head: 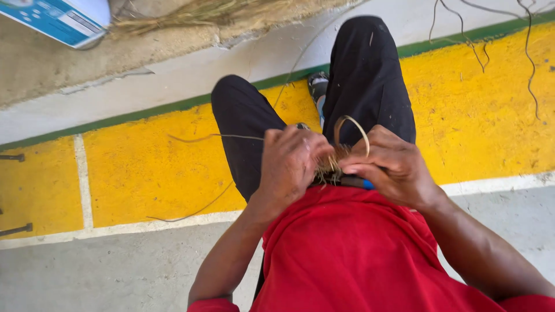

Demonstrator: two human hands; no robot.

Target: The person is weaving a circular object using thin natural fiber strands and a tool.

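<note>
Item: fibre bundle (330, 164), centre, over lap. Left hand (289, 164) grip clamped on bundle; right hand (390, 167) grip pinching 1 looped strip (352, 130), a blue-tipped tool (361, 183) beneath. Judgement: keep bundle tight, draw loop snug. Far left: box (55, 20).

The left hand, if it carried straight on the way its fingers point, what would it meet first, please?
The left hand points across toward the right hand, so it would probably first meet the bundle of straw fibres pinched between them, then the right hand's fingers; depth is hard to judge.
</note>
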